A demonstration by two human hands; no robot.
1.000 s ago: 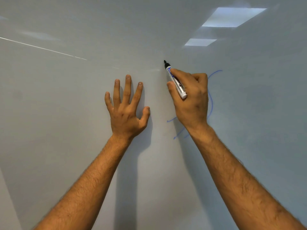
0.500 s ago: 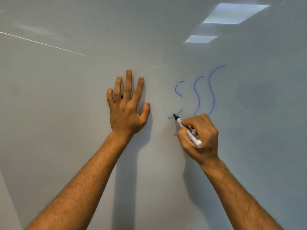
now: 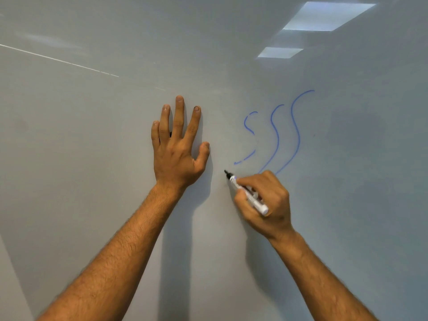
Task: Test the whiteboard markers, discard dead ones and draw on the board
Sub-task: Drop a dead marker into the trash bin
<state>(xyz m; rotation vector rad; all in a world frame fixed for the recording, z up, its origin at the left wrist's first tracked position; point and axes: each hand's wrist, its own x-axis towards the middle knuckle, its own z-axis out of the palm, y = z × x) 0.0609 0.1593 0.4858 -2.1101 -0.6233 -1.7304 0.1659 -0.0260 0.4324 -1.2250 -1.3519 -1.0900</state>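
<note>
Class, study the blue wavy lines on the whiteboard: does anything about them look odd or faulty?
Yes. The leftmost blue line is broken by gaps, unlike the two solid lines beside it. The marker may be running dry.

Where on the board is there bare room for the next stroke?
Bare board lies left of the left hand, above its fingers, and right of the tallest blue line. It is crowded between the thumb and the blue lines, where the right hand holds the marker.
</note>
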